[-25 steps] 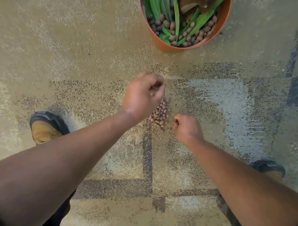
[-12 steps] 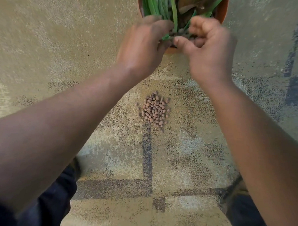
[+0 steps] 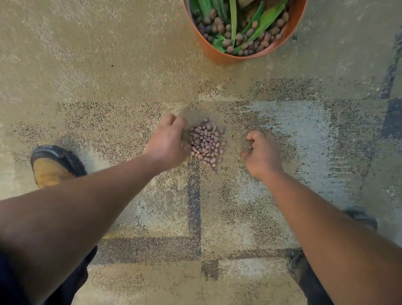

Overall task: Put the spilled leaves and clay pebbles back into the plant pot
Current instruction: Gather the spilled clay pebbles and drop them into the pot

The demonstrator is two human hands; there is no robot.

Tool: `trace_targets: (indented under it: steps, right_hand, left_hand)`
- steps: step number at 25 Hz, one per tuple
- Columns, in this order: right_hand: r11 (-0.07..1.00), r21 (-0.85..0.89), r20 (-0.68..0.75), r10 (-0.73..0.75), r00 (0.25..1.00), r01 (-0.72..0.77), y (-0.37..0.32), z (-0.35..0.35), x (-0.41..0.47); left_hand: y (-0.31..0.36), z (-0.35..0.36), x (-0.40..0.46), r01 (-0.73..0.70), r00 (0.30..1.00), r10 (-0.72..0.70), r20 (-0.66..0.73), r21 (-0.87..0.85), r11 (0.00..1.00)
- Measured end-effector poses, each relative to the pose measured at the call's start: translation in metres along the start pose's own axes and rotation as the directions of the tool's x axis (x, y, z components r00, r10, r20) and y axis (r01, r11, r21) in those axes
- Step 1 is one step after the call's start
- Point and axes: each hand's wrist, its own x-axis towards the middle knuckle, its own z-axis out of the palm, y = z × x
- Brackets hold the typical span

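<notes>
**Two hands low at the pebble pile, pot beyond**

One pile of clay pebbles (image 3: pixel 207 144) sits on the patterned carpet (image 3: pixel 107 69), between the two hands; left hand (image 3: pixel 167 143) is against the pile's left edge, fingers curled downward at the pebbles, blurred; cannot tell if it actually has any pinched. Right hand (image 3: pixel 261 154) is just right of the pile, apart from it, fingers curled loosely inward, blurred; nothing visible in it. Orange plant pot (image 3: pixel 224 56) stands on the carpet past the pile, well apart from both hands, upright, top cut off by frame edge; inside it: more pebbles and green leaves (image 3: pixel 264 20) lying over them. No loose leaves visible on the carpet near the pile. Tan shoe with black toe (image 3: pixel 53 165) at left; dark shoe (image 3: pixel 361 219) partly hidden behind right forearm.
</notes>
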Motion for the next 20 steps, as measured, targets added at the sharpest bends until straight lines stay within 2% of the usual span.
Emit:
trace_targets:
  steps: [2, 4, 6, 8, 11, 16, 20]
  right_hand:
    - [0.999, -0.008, -0.100, -0.038, 0.994, 0.038, 0.005, 0.011, 0.003]
    - [0.998, 0.020, -0.142, -0.055, 0.988, 0.058, 0.007, 0.019, 0.003]
    - [0.994, 0.095, -0.083, -0.053, 0.995, 0.060, 0.003, 0.026, -0.005]
    - [0.986, 0.158, 0.038, -0.049, 0.998, 0.042, -0.005, 0.035, -0.017]
    - [0.946, 0.296, 0.170, 0.081, 0.982, -0.129, -0.014, 0.052, -0.033]
    - [0.930, 0.318, 0.042, 0.178, 0.983, -0.183, -0.034, 0.075, -0.046]
    - [0.921, 0.321, 0.008, 0.231, 0.973, -0.221, -0.044, 0.084, -0.049]
  left_hand:
    - [-0.010, 0.008, -0.007, 0.012, 0.995, -0.013, 0.094, 0.014, 1.000]
    - [-0.012, 0.013, -0.011, 0.010, 0.995, -0.012, 0.094, 0.028, 1.000]
    - [-0.012, 0.017, -0.011, -0.010, 0.998, 0.007, 0.067, 0.050, 0.999]
    - [-0.012, 0.018, -0.010, -0.016, 0.998, 0.013, 0.058, 0.051, 0.999]
    - [-0.011, 0.019, -0.010, -0.013, 0.999, 0.010, 0.047, 0.054, 0.998]
    - [-0.006, 0.024, -0.014, 0.005, 1.000, -0.005, 0.016, 0.007, 1.000]
    - [-0.006, 0.026, -0.017, 0.041, 0.998, -0.044, -0.040, -0.087, 0.995]
